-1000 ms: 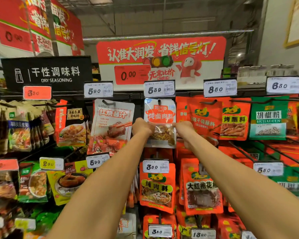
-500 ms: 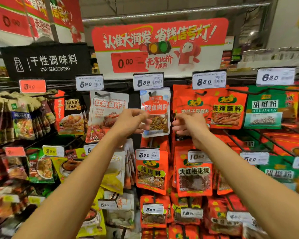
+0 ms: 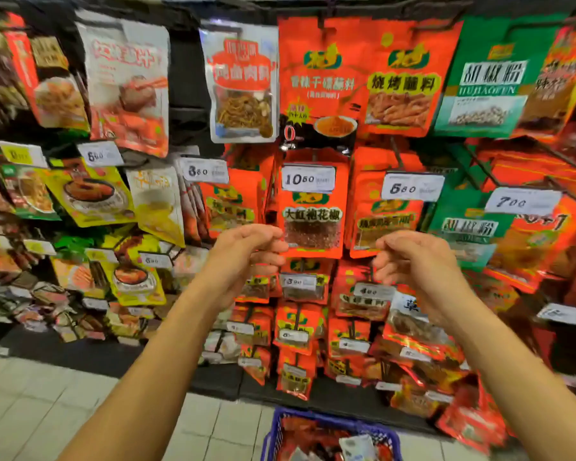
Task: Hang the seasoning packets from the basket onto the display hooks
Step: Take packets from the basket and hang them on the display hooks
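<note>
**A:** What do I see on the display, by material and shape?

**B:** Flat, glossy film pouches hang in rows from thin dark wire hooks [image 3: 561, 191] that jut toward me. At the far top centre hangs a clear-windowed packet [image 3: 243, 83] with a red label panel and brown strands inside. Just right of it hang two orange-red packets [image 3: 363, 78], rectangular and shiny, and further right a green packet [image 3: 486, 78] with white lettering. To the left hangs a white pouch [image 3: 128, 84] printed with a red meat dish. White price tags [image 3: 308, 178] with rounded corners stand at the hook ends. The whole view is blurred, so I cannot read the fine print.

**A:** And the hands?

**B:** My left hand [image 3: 246, 254] hangs in front of the middle rows, its fingers loosely curled toward the thumb, with nothing between them. My right hand [image 3: 413, 261] mirrors it, just right of an orange packet with a dark window [image 3: 313, 224]; its fingers are also loosely bent and empty. Neither hand plainly touches a pouch. The two hands are apart, with that packet between them.

**A:** Where are the remaining packets?

**B:** In the basket [image 3: 273, 430], near the bottom centre, on the pale tiled floor [image 3: 47, 404]. It is blue openwork plastic mesh, and it holds a jumble of red and white seasoning packets [image 3: 356, 447].
</note>
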The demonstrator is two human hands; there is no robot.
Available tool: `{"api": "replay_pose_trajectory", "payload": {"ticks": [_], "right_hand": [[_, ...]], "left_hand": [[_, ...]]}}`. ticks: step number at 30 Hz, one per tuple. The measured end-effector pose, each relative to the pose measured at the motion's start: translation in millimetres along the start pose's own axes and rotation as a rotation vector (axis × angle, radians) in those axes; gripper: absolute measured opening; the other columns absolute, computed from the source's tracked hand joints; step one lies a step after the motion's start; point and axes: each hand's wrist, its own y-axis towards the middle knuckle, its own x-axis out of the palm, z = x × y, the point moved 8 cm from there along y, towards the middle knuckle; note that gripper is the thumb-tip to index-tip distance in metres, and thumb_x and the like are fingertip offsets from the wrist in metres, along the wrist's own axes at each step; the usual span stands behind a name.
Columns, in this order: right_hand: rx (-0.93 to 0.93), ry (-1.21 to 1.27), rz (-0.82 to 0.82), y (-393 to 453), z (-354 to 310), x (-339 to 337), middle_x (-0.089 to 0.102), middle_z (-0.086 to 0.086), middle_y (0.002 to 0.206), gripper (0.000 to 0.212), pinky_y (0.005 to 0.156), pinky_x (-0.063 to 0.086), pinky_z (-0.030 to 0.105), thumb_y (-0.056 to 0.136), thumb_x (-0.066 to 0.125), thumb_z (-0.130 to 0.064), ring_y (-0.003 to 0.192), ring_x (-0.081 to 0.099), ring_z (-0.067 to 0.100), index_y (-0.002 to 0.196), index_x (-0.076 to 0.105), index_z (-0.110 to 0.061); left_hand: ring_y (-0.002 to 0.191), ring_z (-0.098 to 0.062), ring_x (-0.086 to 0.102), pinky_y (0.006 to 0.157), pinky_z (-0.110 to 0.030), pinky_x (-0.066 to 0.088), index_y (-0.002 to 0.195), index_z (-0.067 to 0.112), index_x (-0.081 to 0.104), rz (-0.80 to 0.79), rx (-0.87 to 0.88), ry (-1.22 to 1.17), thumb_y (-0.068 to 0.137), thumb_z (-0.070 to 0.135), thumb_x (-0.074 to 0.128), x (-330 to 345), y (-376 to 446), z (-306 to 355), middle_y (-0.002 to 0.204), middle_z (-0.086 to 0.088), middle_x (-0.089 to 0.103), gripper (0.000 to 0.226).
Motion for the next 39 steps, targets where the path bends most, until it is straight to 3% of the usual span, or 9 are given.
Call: {"api": "replay_pose_trajectory", "payload": {"ticks": [10,14,19,21,25,30,33,37,39], "right_hand": [[0.651,0.001,0.096,-48,290,-46,0.067,0.012,0.061,0.027,0.053,0.047,0.029,0.099,0.051,-0.021,0.048,0.063,0.024,0.087,0.069,-0.006],[0.951,0.036,0.152,-95,425,-52,0.058,0.005,0.049,0.04,0.042,0.044,0.021,0.099,0.045,-0.014,0.039,0.054,0.017,0.066,0.068,-0.01],[1.015,-0.106,0.253,-145,565,-72,0.065,0.0,0.049,0.024,0.038,0.049,0.023,0.1,0.051,-0.007,0.037,0.059,0.013,0.081,0.065,-0.006],[1.065,-0.101,0.287,-153,620,-79,0.063,-0.002,0.047,0.022,0.035,0.047,0.021,0.101,0.048,-0.001,0.034,0.057,0.013,0.083,0.06,-0.005],[1.127,-0.36,0.109,-158,721,-76,0.064,0.007,0.063,0.014,0.058,0.055,0.032,0.097,0.059,-0.011,0.053,0.062,0.023,0.084,0.061,-0.008],[1.115,-0.642,-0.201,-153,808,-48,0.072,0.019,0.093,0.019,0.079,0.06,0.046,0.095,0.056,-0.018,0.081,0.07,0.033,0.089,0.07,-0.006],[0.976,-0.863,-0.316,-138,852,-31,0.066,0.017,0.091,0.019,0.075,0.051,0.037,0.096,0.057,-0.02,0.093,0.067,0.04,0.094,0.068,-0.004],[1.119,-0.615,-0.088,-135,899,-22,0.068,0.011,0.102,0.016,0.08,0.061,0.046,0.093,0.066,-0.021,0.096,0.069,0.035,0.109,0.064,-0.018],[1.232,-0.424,0.063,-138,911,-17,0.07,0.013,0.104,0.02,0.065,0.062,0.042,0.091,0.069,-0.013,0.088,0.07,0.03,0.109,0.062,-0.018]], "left_hand": [[0.061,-0.016,0.053,0.059,-0.029,0.037,0.086,0.017,0.065,0.073,-0.595,0.031,0.101,0.013,0.049,32,-26,-270,0.074,-0.003,0.063,0.022],[0.06,-0.013,0.061,0.053,-0.022,0.049,0.087,0.018,0.066,0.146,-0.845,0.083,0.1,0.017,0.052,22,-58,-392,0.075,0.0,0.066,0.02],[0.042,-0.01,0.059,0.05,-0.02,0.046,0.081,0.014,0.061,0.257,-1.088,0.114,0.102,0.011,0.045,9,-93,-538,0.057,-0.001,0.065,0.027],[0.056,-0.016,0.066,0.061,-0.02,0.052,0.094,0.009,0.065,0.214,-1.172,0.139,0.103,0.011,0.045,8,-102,-593,0.07,-0.005,0.071,0.022],[0.089,-0.026,0.064,0.093,-0.043,0.055,0.119,0.001,0.063,0.101,-1.204,0.263,0.1,0.006,0.053,3,-112,-683,0.106,-0.015,0.067,0.022],[0.06,-0.018,0.048,0.042,-0.018,0.039,0.104,0.009,0.054,0.181,-1.308,0.258,0.102,0.01,0.046,-4,-117,-760,0.081,-0.011,0.054,0.008],[0.069,-0.019,0.06,0.044,-0.016,0.047,0.117,-0.001,0.061,0.084,-1.27,0.384,0.103,0.01,0.048,-13,-109,-801,0.099,-0.018,0.068,0.021],[0.099,-0.028,0.07,0.07,-0.029,0.06,0.121,0.001,0.065,-0.024,-1.196,0.52,0.101,0.013,0.053,-29,-103,-846,0.12,-0.019,0.07,0.026],[0.102,-0.029,0.069,0.085,-0.039,0.059,0.113,0.009,0.066,-0.099,-1.091,0.724,0.097,0.015,0.056,-38,-99,-860,0.113,-0.012,0.072,0.02]]}}
